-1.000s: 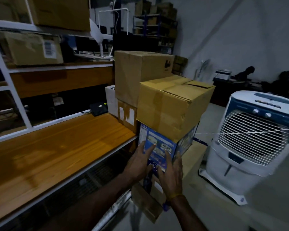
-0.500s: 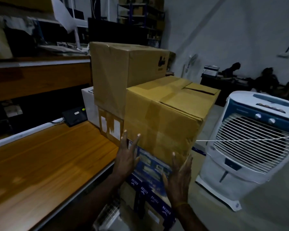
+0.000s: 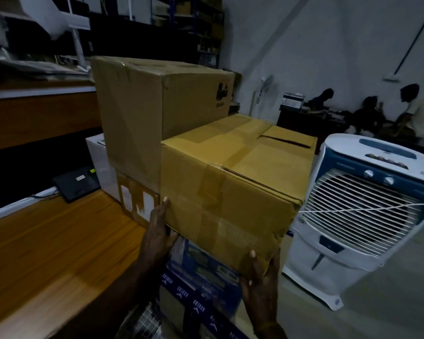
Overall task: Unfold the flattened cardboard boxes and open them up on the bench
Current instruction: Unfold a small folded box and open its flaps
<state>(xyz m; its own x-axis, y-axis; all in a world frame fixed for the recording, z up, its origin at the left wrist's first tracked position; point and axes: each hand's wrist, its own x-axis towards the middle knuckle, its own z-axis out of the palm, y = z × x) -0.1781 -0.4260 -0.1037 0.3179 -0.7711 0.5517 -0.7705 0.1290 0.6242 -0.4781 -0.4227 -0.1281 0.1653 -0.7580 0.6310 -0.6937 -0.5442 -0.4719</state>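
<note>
The blue printed box (image 3: 201, 272) at six o'clock is mostly hidden under the taped cardboard box (image 3: 230, 189); its print is too blurred to read. The white air cooler (image 3: 367, 216) at three o'clock is cut by the right edge.

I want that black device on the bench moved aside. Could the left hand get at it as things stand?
Probably yes, once freed: the left hand now presses the yellow box, but bare bench lies between it and the black device, with nothing in between.
</note>
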